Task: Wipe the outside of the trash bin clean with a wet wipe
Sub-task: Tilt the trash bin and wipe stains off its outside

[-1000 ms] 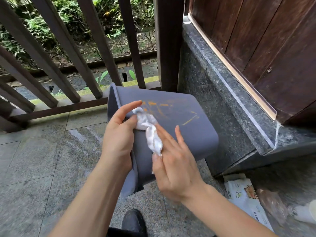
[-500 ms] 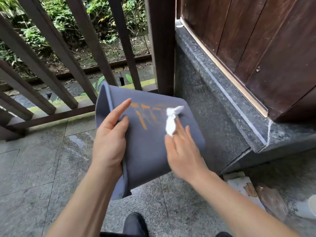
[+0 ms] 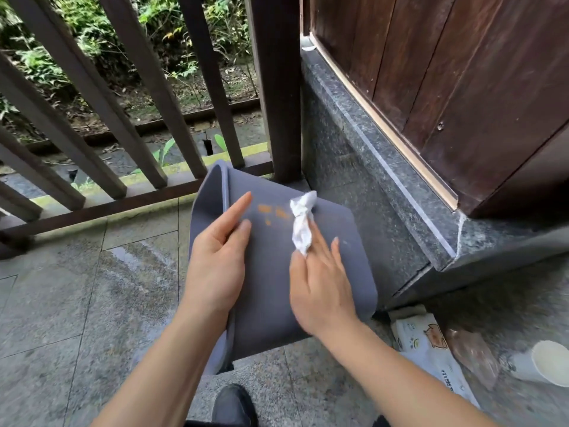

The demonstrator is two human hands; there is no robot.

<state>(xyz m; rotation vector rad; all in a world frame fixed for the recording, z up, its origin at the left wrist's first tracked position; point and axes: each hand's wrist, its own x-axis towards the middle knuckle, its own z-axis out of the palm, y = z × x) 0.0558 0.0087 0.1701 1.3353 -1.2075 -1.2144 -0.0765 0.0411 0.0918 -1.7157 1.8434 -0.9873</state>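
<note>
**Grey bin tipped on its side, wipe pressed to the orange marks**

The floor [image 3: 86, 303] is grey speckled stone tile, damp in streaks near the railing. A dark brown wooden railing [image 3: 147, 97] runs along the far edge, with green plants beyond it. To the right a polished dark stone step [image 3: 385, 192] rises to a brown wooden door [image 3: 462, 87].

The trash bin [image 3: 271, 288] lies tilted on its side, rim to the left, its broad grey wall facing up. Orange marks [image 3: 272, 212] smear that wall near the top.

The left hand [image 3: 218, 263] grips the bin's rim, fingers stretched over the outer wall. The right hand [image 3: 320, 285] lies with fingers nearly straight, pressing a crumpled white wet wipe [image 3: 303, 224] against the wall just right of the marks.

On the floor to the right lies a wipes pack [image 3: 428, 349] with a cartoon animal; its print is too blurred to read. Near it stands a white paper cup [image 3: 548, 362]. A dark shoe [image 3: 235, 405] shows at the bottom.
</note>
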